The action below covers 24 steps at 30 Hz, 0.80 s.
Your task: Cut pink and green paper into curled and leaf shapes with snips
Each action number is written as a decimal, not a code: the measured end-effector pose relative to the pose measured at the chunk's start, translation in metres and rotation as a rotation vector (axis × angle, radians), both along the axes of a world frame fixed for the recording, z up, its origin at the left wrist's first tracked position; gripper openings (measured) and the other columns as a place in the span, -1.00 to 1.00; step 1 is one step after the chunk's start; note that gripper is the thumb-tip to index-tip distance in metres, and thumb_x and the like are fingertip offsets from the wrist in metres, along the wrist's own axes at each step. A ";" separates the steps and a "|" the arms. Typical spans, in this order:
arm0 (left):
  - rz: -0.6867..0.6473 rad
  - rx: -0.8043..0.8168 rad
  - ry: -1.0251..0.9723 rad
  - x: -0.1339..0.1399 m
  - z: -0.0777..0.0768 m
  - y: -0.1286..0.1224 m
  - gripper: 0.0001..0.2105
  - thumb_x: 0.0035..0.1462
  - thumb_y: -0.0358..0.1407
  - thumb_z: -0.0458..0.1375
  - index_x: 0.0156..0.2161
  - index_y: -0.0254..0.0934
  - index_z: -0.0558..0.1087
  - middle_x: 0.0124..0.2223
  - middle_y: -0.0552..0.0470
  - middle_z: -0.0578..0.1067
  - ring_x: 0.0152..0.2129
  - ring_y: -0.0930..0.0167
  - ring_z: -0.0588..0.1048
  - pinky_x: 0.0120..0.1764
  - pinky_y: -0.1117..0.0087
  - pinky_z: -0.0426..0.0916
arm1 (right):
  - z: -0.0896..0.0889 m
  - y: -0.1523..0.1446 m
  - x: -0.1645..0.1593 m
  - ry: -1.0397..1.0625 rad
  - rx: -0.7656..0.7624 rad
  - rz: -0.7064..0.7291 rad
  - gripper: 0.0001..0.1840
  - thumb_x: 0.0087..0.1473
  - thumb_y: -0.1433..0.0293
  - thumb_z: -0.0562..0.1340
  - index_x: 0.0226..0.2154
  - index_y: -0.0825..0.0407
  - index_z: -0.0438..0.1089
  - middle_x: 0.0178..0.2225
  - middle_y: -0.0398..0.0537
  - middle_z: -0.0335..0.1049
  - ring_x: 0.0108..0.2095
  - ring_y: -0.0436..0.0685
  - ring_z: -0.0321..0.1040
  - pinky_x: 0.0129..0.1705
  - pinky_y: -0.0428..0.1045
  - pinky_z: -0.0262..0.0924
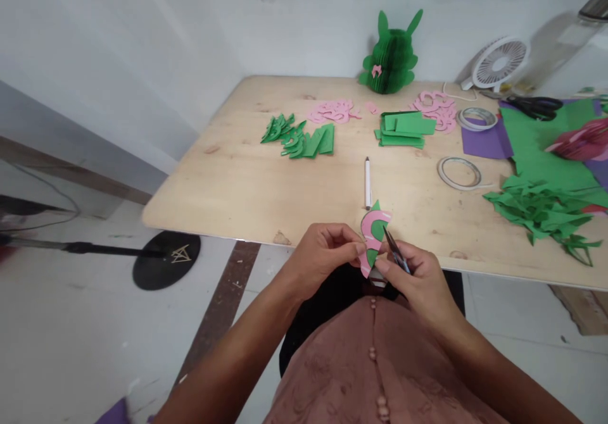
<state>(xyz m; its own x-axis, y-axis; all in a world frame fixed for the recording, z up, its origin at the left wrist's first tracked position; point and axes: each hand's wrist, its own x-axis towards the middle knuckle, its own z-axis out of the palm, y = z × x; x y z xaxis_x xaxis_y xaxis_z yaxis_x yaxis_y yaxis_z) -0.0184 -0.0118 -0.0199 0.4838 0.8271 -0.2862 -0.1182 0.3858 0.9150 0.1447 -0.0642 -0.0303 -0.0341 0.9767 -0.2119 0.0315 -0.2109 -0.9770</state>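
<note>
My left hand (323, 256) pinches the left edge of a curved pink paper cutout (373, 223), just off the table's front edge. Behind the cutout lies green paper (379, 229), showing through its curves and at its top tip. Small white strips show on the pink piece. In my right hand (420, 278) is a small pair of dark scissors (396, 251), blades pointing up and left beside the paper. The right thumb and fingertip also touch the paper's lower right edge. Directly above, a white pen (367, 183) lies on the wooden table (237, 190).
Green cut pieces (294, 138), pink cutouts (332, 111) and folded green strips (406, 130) lie farther back. A green honeycomb paper figure (392, 60) stands by the wall. To the right are tape rolls (459, 173), green scraps (536, 205), black scissors (534, 106) and a fan (500, 63).
</note>
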 end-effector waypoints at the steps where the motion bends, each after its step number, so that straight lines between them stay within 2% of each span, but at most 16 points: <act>1: 0.011 0.003 0.008 0.001 -0.001 -0.001 -0.89 -0.04 -0.34 0.24 -0.50 -0.36 0.45 -0.55 0.03 0.49 -0.56 0.47 0.45 -0.37 0.42 0.35 | 0.001 0.001 -0.003 -0.025 0.004 -0.020 -0.84 -0.04 0.28 0.27 -0.44 0.05 0.43 -0.50 -0.13 0.35 -0.43 0.05 0.26 -0.38 -0.08 0.15; 4: 0.028 -0.005 0.020 0.002 -0.004 -0.003 -0.89 -0.04 -0.34 0.23 -0.50 -0.36 0.46 -0.53 0.02 0.50 -0.55 0.46 0.45 -0.36 0.41 0.36 | 0.000 0.001 -0.008 -0.074 0.002 -0.067 -0.85 -0.02 0.31 0.26 -0.50 0.06 0.38 -0.59 -0.20 0.22 -0.55 -0.02 0.12 -0.48 -0.10 0.05; 8: 0.038 -0.048 0.008 0.003 -0.007 -0.003 -0.89 -0.07 -0.34 0.25 -0.51 -0.35 0.46 -0.54 0.04 0.48 -0.56 0.47 0.45 -0.38 0.43 0.35 | -0.002 0.001 -0.008 -0.078 0.018 -0.067 -0.81 -0.01 0.33 0.25 -0.55 0.06 0.33 -0.59 -0.21 0.16 -0.55 -0.03 0.08 -0.50 -0.11 0.01; 17: 0.050 -0.203 -0.096 0.004 -0.014 -0.002 -0.86 -0.12 -0.34 0.29 -0.53 -0.37 0.44 -0.55 0.06 0.45 -0.60 0.49 0.43 -0.41 0.42 0.35 | -0.003 0.004 -0.007 -0.075 0.053 -0.024 -0.84 0.02 0.30 0.22 -0.48 0.06 0.39 -0.52 -0.13 0.37 -0.49 0.03 0.25 -0.42 -0.09 0.17; 24: 0.068 -0.222 -0.128 0.006 -0.015 -0.003 -0.85 -0.12 -0.33 0.29 -0.52 -0.38 0.44 -0.55 0.05 0.45 -0.60 0.47 0.43 -0.41 0.40 0.37 | -0.005 0.005 -0.007 -0.125 0.082 -0.048 -0.83 0.00 0.31 0.22 -0.50 0.07 0.40 -0.57 -0.15 0.33 -0.54 0.01 0.21 -0.48 -0.10 0.12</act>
